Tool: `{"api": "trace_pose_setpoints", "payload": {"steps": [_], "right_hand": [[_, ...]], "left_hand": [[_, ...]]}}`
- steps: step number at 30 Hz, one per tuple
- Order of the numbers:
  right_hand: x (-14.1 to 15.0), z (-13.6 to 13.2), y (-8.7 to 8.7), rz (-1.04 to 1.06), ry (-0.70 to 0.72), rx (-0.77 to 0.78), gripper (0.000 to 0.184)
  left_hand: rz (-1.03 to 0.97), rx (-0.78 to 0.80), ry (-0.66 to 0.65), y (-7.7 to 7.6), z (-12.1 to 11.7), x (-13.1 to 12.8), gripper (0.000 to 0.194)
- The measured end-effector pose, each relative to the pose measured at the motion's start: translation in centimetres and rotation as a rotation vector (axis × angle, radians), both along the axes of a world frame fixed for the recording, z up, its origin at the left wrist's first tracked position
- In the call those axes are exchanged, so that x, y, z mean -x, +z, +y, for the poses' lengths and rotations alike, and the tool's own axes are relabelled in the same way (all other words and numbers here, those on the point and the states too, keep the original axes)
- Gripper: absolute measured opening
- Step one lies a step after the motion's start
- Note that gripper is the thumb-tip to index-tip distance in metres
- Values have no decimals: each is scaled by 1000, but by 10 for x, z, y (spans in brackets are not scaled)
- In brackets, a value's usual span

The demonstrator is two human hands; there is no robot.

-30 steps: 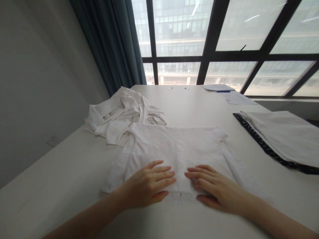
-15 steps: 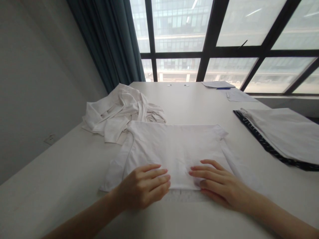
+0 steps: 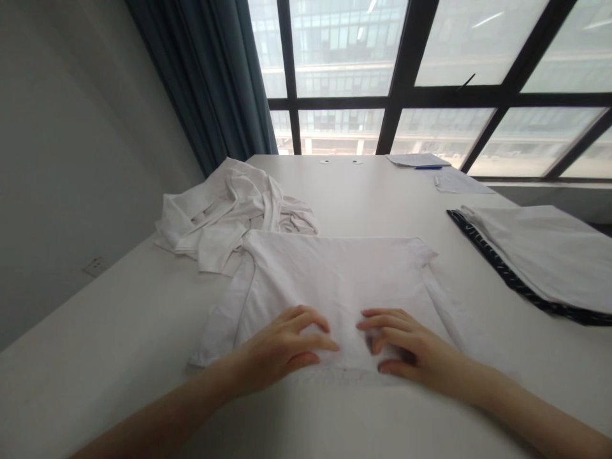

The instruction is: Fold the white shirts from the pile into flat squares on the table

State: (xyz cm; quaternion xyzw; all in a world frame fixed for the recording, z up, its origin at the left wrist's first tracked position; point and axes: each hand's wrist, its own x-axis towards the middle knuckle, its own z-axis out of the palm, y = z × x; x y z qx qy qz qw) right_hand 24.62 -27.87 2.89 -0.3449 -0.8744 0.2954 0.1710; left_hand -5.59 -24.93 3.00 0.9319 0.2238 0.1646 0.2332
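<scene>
A white garment, which looks like a folded shirt [image 3: 329, 274], lies flat on the white table in front of me, its sleeves spread out to both sides. My left hand [image 3: 287, 347] rests on its near left part with the fingers apart and slightly bent. Opposite it, my right hand [image 3: 406, 347] touches the near right part, fingers curved and spread. Between the two hands a strip of cloth shows. Along the near edge there are faint marks, too blurred to make out.
A crumpled heap of white cloth [image 3: 229, 210] touches the shirt's far left corner. To the right lies a folded white cloth [image 3: 549, 255] on black patterned fabric [image 3: 507, 274]. Papers [image 3: 418, 160] and a blue pen [image 3: 428, 167] lie near the window. The table [image 3: 119, 319] meets a wall at left.
Both hands have shifted slightly over the near edge of the shirt, and the fingers have bent and spread more. The near edge now reaches a little closer to me. The other cloths have not moved.
</scene>
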Motion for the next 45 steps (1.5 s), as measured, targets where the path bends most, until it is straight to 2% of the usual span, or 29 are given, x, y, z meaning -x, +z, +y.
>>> {"api": "trace_pose_setpoints", "payload": {"steps": [5,10,13,15,17,22,27,32,34,37,42,45], "right_hand": [[-5,2,1,-145,52,-37,46],[-11,5,1,-178,65,-2,56],[-14,7,2,-131,49,48,42],[-16,8,2,-94,18,57,30],[-17,9,1,-79,-10,41,28],[-22,13,5,-151,0,57,43],[-30,20,10,-182,52,97,57],[-40,26,8,-179,52,88,69],[-43,27,5,-144,13,76,67],[-46,28,0,-73,-99,36,53],[-46,28,-5,-134,-197,-180,45],[-53,32,-9,-186,-341,-315,45]], "left_hand": [[196,-122,14,-4,1,4,49],[302,-116,6,-9,3,7,63],[316,-104,4,-6,2,8,70],[323,-103,-7,-2,2,7,71],[338,-110,-27,3,1,6,68],[349,-137,-59,9,-1,5,65],[303,-158,-73,8,-6,5,66],[282,-159,-109,6,-10,1,67],[260,-154,-126,7,-10,0,66],[243,-132,-154,11,-9,1,66],[263,-64,-201,22,-6,5,64],[248,-112,-106,18,3,13,53]]}}
